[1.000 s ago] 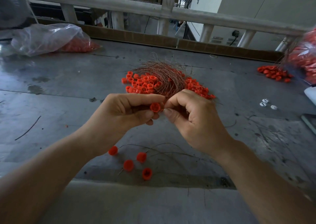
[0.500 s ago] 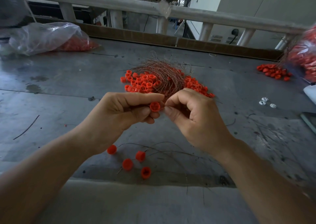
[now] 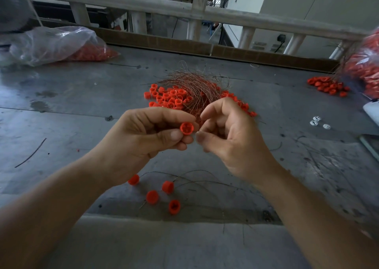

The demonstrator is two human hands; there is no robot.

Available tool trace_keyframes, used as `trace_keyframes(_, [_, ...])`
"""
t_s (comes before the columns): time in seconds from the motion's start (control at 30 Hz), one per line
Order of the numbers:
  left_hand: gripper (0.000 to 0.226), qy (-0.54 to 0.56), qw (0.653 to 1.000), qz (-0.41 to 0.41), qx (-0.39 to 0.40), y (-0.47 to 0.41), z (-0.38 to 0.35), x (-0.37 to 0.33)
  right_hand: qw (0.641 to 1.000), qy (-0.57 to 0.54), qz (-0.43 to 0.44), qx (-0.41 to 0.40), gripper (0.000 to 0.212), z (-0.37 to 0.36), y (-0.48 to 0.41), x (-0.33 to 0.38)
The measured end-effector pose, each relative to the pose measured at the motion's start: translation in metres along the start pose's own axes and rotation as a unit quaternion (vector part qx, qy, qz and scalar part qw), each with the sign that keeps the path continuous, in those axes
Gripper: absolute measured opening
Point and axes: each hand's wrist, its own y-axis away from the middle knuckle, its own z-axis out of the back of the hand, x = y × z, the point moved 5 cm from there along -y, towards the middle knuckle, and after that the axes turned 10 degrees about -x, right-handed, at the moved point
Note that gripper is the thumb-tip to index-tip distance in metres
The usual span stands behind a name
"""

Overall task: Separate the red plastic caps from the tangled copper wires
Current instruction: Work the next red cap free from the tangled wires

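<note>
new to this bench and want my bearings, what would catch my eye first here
Dead centre, the left hand pinches a small red plastic cap, with the right hand curled close beside it. Just behind them, a tangle of thin copper wires lies over a heap of red plastic caps on the grey metal table. Four loose red caps sit near the table's front edge.

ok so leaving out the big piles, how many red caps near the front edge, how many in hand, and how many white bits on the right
red caps loose at the front of the table: 4
red cap pinched in the left hand: 1
small white pieces: 3
total: 8
</note>
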Motion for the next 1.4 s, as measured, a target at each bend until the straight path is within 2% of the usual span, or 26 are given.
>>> trace_keyframes(0.13, [0.022, 0.001, 1.0, 0.02, 0.012, 0.001, -0.004, 0.001, 1.0, 0.001, -0.011, 0.009, 0.034, -0.006, 0.002, -0.005])
trace_keyframes(0.23, [0.022, 0.015, 0.999, 0.041, -0.002, 0.001, -0.003, 0.003, 1.0, 0.015, 0.001, 0.024, 0.021, -0.003, 0.0, -0.005])
trace_keyframes(0.43, [0.025, 0.027, 0.996, 0.079, -0.034, 0.0, 0.0, 0.007, 0.979, 0.15, -0.029, -0.136, 0.019, 0.051, -0.025, -0.027])
trace_keyframes(0.5, [0.025, 0.021, 0.996, 0.081, -0.037, 0.001, 0.0, 0.007, 0.967, 0.196, -0.043, -0.157, 0.021, 0.063, -0.029, -0.037])
trace_keyframes(0.6, [0.025, 0.021, 0.995, 0.086, -0.039, 0.002, -0.001, 0.007, 0.959, 0.244, -0.046, -0.133, 0.021, 0.061, -0.029, -0.044])
trace_keyframes(0.8, [0.023, 0.017, 0.994, 0.098, -0.038, 0.004, -0.002, 0.007, 0.952, 0.301, -0.01, -0.052, 0.003, 0.034, -0.026, -0.048])
trace_keyframes(0.93, [0.023, 0.012, 0.994, 0.101, -0.039, 0.004, -0.002, 0.006, 0.945, 0.325, -0.017, -0.016, 0.013, 0.027, -0.026, -0.052])
trace_keyframes(1.1, [0.027, 0.002, 0.994, 0.102, -0.035, 0.004, -0.004, 0.007, 0.948, 0.315, 0.011, -0.037, 0.011, 0.022, -0.027, -0.049])
trace_keyframes(1.27, [0.027, -0.002, 0.994, 0.101, -0.034, 0.004, -0.004, 0.007, 0.921, 0.388, 0.037, -0.016, 0.005, 0.011, -0.026, -0.052])
trace_keyframes(1.4, [0.026, -0.003, 0.994, 0.101, -0.038, 0.004, -0.003, 0.008, 0.936, 0.348, 0.029, -0.037, 0.009, 0.015, -0.025, -0.049])
